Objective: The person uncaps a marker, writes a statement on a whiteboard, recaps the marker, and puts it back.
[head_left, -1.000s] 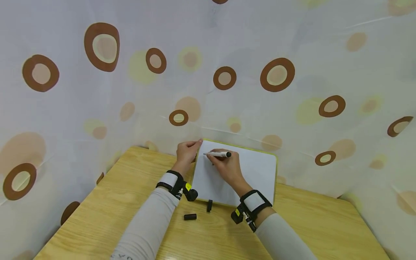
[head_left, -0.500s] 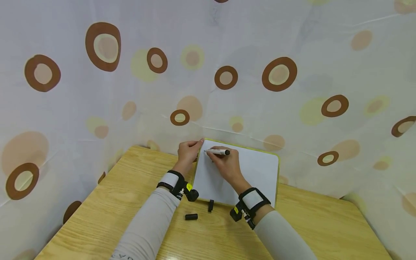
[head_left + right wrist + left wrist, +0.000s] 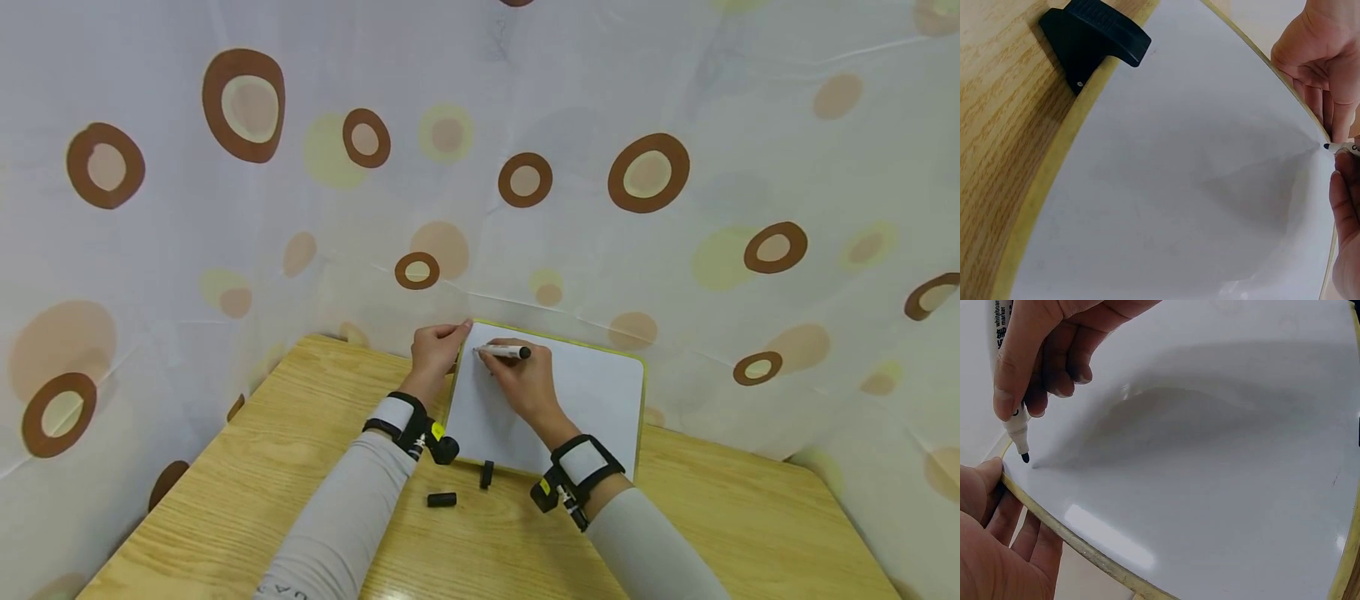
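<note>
A white whiteboard (image 3: pixel 585 400) with a yellow rim leans tilted at the back of the table. My left hand (image 3: pixel 435 354) grips its upper left edge, thumb at the front and fingers behind, as the left wrist view shows. Between the thumb and fingers of my right hand (image 3: pixel 528 379) is a white whiteboard marker (image 3: pixel 502 351), its black tip pointing left at the board's upper left corner area. In the left wrist view the uncapped tip (image 3: pixel 1025 457) is close to the surface beside a small dark spot (image 3: pixel 1035 466); I cannot tell whether that is a mark or a shadow.
A black clip-like piece (image 3: pixel 1094 37) sits on the board's lower rim. Nearby on the wooden table (image 3: pixel 262 467) lies a short black cylinder (image 3: pixel 442 500), perhaps a marker cap. A patterned curtain (image 3: pixel 570 250) hangs right behind the board.
My right hand and the marker have shifted slightly up the board since one second ago, with little movement in the last half second. The left hand keeps its grip on the edge.
</note>
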Demonstrator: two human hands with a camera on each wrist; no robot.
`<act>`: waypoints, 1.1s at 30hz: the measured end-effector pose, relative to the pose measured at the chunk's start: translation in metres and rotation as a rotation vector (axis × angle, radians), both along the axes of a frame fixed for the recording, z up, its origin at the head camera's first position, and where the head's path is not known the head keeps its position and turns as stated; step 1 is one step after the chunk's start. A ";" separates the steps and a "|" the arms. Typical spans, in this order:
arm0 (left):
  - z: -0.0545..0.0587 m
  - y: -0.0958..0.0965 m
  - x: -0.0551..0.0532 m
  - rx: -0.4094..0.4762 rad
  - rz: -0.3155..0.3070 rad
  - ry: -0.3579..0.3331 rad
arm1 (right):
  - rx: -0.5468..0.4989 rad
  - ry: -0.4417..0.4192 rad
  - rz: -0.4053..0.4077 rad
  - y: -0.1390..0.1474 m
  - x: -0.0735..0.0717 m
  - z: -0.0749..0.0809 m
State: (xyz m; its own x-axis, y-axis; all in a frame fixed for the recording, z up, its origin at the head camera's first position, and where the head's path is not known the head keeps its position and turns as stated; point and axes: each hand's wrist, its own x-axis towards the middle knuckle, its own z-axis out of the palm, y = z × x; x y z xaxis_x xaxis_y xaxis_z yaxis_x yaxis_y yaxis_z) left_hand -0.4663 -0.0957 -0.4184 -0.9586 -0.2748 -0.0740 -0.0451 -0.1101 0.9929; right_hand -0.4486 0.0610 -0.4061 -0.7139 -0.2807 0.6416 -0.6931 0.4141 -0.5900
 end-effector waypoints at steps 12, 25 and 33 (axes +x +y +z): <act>-0.001 0.001 -0.001 -0.006 -0.006 -0.014 | 0.006 -0.014 -0.006 0.000 0.000 -0.001; 0.004 0.000 0.001 -0.017 -0.009 -0.019 | 0.031 -0.037 0.003 0.000 0.008 -0.005; 0.004 0.000 0.002 -0.026 -0.011 -0.041 | 0.075 -0.049 0.045 0.003 0.025 -0.020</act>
State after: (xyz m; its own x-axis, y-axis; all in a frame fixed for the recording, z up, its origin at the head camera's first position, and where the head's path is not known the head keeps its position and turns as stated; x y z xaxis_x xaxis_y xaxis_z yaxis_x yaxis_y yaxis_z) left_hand -0.4645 -0.0960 -0.4149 -0.9579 -0.2667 -0.1058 -0.0865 -0.0831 0.9928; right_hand -0.4241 0.0638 -0.4256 -0.7297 -0.3594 0.5817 -0.6828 0.4277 -0.5923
